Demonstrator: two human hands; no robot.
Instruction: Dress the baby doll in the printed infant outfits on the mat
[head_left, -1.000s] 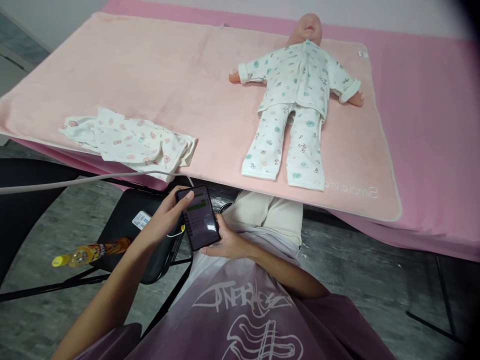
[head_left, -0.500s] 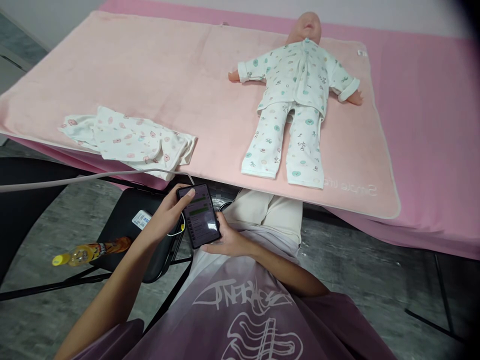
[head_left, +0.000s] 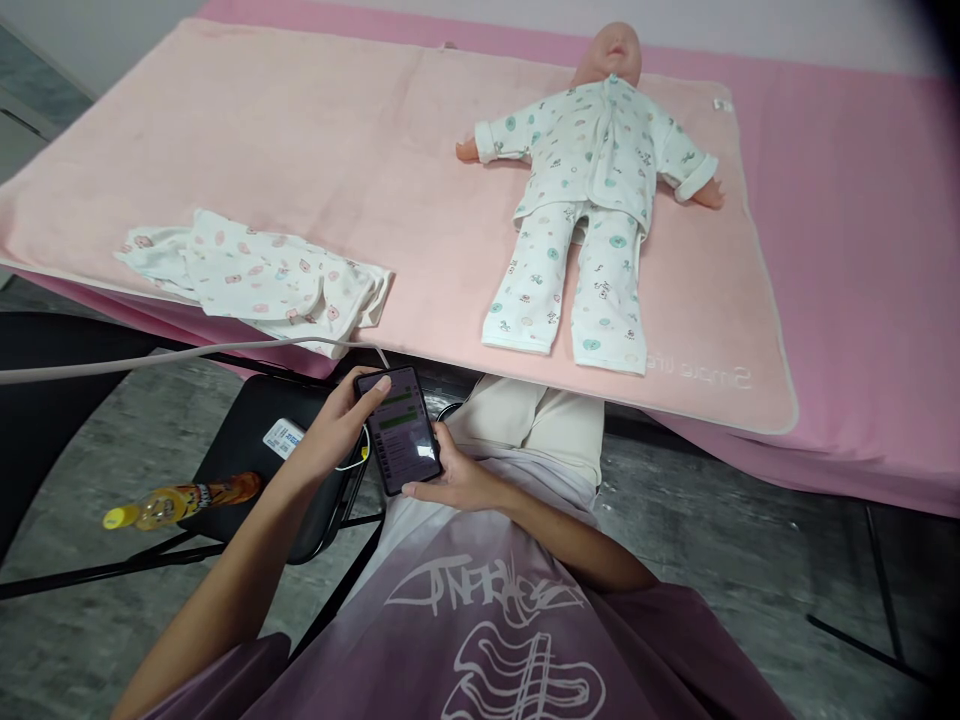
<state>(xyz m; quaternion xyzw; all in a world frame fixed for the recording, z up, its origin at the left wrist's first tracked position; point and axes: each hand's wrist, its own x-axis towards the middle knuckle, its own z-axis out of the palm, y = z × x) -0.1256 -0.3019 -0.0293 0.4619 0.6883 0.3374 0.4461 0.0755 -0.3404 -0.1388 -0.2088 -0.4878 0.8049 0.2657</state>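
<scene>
Phone (head_left: 399, 430) clasped by my left hand (head_left: 346, 415) and right hand (head_left: 461, 478).
I should hold it still, cord (head_left: 187, 353) beyond my grip loose.

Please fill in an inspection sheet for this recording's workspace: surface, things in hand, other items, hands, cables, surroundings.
Surface: pale pink mat on a pink table cover.
Things in hand: smartphone, screen lit.
Other items on mat: doll on its back in printed pajamas; printed baby clothes bunched near the front edge.
Clutter: yellow-capped beverage bottle and white labelled item at the black seat.
Hands: left hand and right hand both hold the smartphone.
Cables: pale cable reaches the phone's top edge; plug-in unclear.
Surroundings: grey floor; co-workers: nothing seen.
</scene>
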